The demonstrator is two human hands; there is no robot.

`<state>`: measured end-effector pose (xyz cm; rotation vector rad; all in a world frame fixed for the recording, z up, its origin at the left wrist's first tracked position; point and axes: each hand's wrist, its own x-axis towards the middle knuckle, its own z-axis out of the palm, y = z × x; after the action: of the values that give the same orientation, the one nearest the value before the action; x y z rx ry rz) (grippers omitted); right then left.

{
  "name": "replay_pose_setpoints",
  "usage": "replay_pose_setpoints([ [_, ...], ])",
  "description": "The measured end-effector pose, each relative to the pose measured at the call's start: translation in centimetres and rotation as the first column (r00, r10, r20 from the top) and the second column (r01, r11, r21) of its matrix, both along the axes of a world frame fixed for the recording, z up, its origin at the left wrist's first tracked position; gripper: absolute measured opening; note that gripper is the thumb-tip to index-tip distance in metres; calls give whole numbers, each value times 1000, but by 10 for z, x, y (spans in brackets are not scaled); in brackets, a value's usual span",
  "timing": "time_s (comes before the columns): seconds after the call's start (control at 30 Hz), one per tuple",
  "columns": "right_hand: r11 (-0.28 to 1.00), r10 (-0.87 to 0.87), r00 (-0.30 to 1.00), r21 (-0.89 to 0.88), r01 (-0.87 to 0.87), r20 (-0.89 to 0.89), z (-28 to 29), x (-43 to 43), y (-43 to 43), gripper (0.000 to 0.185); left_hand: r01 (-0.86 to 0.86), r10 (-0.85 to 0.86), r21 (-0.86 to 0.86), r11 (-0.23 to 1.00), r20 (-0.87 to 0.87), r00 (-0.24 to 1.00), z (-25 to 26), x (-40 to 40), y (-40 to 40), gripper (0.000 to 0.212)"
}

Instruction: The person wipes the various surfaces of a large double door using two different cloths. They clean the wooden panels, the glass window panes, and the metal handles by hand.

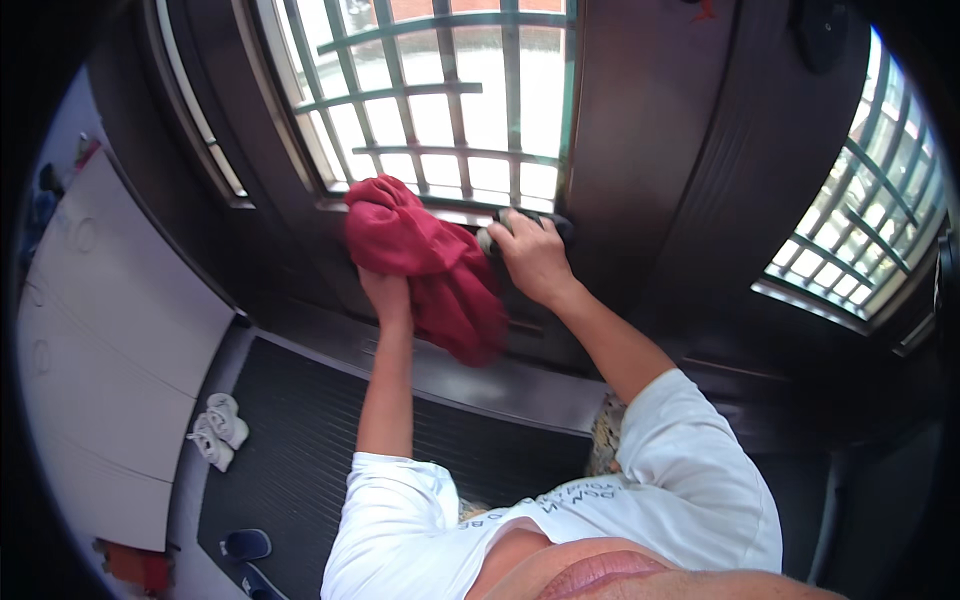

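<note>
A bunched red cloth hangs over my left hand, whose fingers are mostly hidden beneath it. The cloth is near the lower frame of a barred window in a dark door. To the right of the cloth, my right hand is closed around a dark and pale-green object, at the window's bottom right corner. What that object is cannot be told, as my fingers cover much of it.
A white cabinet stands at the left. White shoes and dark blue slippers lie by the edge of a dark ribbed mat. Another barred window is at the right.
</note>
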<state>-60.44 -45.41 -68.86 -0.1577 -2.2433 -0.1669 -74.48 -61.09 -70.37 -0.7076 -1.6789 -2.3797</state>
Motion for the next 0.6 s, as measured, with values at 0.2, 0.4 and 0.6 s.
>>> replay_pose_setpoints([
  [0.2,973,204,979,-107,-206,-29,3,16,0,31,16,-13,-67,998,45,999,17,16,15,61],
  [0.4,926,269,941,-214,-311,-206,-8,-7,5,30,-199,200,-135,971,-7,980,81,12,18,64],
  [0.6,843,362,893,-314,-436,-267,-5,3,16,34,-562,470,75,824,-645,603,304,-46,33,70],
])
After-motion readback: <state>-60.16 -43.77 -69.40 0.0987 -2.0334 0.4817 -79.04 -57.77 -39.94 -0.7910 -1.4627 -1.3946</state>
